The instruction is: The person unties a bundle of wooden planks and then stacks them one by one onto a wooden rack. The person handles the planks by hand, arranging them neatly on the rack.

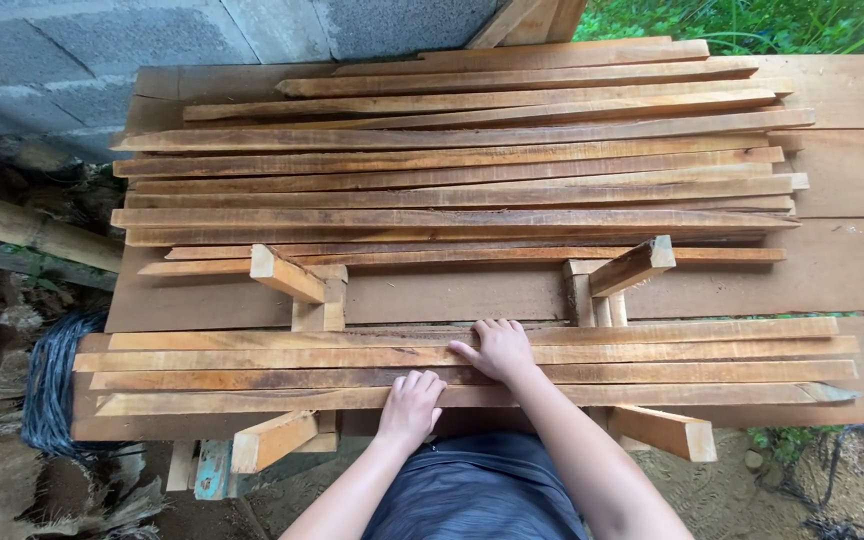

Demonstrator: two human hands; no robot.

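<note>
My left hand [411,404] rests palm-down on the nearest wooden slat [202,402] at the front edge of the bench, fingers together. My right hand [498,348] lies flat a little farther in, on the slats [672,352] of the near row, fingers spread forward. These several long thin slats lie side by side across two short wooden cross-blocks [285,273] [633,265]. Neither hand grips anything.
A big stack of similar slats [452,170] covers the far half of the plank bench [852,270]. A grey block wall [82,50] stands behind. Black coiled cable [52,385] lies at the left, grass at the top right, dirt ground below.
</note>
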